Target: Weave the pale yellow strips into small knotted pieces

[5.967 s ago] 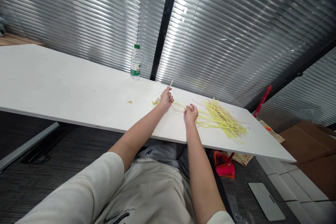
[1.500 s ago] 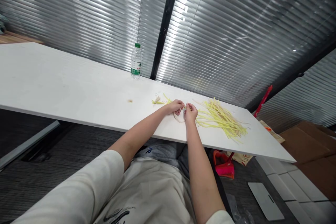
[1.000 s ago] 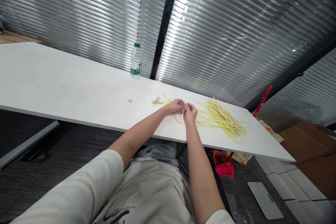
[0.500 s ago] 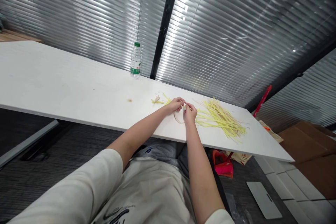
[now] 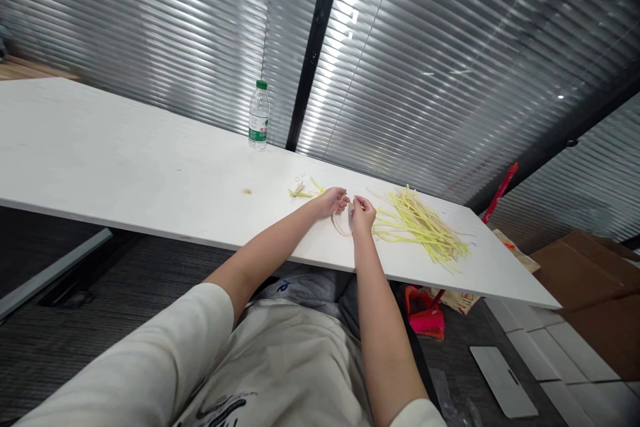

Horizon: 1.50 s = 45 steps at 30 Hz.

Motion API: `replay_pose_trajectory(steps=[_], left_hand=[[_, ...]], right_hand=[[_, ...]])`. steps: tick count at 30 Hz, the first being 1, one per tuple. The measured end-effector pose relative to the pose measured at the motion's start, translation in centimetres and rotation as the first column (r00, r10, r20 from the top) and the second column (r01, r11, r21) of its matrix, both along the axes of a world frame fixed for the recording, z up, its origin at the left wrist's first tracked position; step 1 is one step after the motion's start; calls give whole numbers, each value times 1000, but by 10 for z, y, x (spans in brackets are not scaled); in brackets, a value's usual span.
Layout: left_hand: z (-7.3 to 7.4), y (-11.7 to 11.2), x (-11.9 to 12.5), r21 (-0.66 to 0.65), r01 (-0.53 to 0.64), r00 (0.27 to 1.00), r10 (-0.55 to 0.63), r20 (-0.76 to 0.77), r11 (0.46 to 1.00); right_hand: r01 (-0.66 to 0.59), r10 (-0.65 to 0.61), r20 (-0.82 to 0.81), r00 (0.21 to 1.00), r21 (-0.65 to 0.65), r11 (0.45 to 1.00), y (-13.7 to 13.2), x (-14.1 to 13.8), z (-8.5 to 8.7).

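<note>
White tabletop [image 5: 125, 153] runs wide and bare to the left, its near edge just under both wrists and its right corner close past the pile of yellow strips [image 5: 420, 223]. The left hand [image 5: 333, 201] and right hand [image 5: 363, 212] sit almost touching near that front edge, fingers curled and pinching the two ends of a pale strip [image 5: 342, 225] that loops down between them onto the board (thin, flat, cream rather than yellow). A few short yellow pieces [image 5: 305, 191] lie just left of the hands. A water bottle [image 5: 259, 115] stands well apart by the blinds.
</note>
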<state>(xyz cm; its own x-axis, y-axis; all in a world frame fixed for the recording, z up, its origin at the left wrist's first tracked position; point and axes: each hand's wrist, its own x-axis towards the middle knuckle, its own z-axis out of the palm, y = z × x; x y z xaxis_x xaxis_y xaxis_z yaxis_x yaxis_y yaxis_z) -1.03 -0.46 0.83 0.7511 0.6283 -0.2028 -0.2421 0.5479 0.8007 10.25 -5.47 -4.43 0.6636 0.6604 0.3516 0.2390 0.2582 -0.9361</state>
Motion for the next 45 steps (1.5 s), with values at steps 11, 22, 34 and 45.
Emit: replay_pose_trajectory(steps=[11,22,34,45], left_hand=[[-3,2,0,76,38,999,-36,-26,996],[-8,-2,2,227,-122,991,130,-18,966],[-7,-4,0,359,-197,969,238,-71,912],[-9,1,0,306,-180,976,208,-62,935]], right_hand=[[15,-15,-32,999,-18,1000,-3,-4,5],[-3,1,-85,996,-20,1000,-9,-11,14],[-22,22,-13,1000,-12,1000,-9,-9,14],[-19,19,-116,993,1,1000,-10,-11,17]])
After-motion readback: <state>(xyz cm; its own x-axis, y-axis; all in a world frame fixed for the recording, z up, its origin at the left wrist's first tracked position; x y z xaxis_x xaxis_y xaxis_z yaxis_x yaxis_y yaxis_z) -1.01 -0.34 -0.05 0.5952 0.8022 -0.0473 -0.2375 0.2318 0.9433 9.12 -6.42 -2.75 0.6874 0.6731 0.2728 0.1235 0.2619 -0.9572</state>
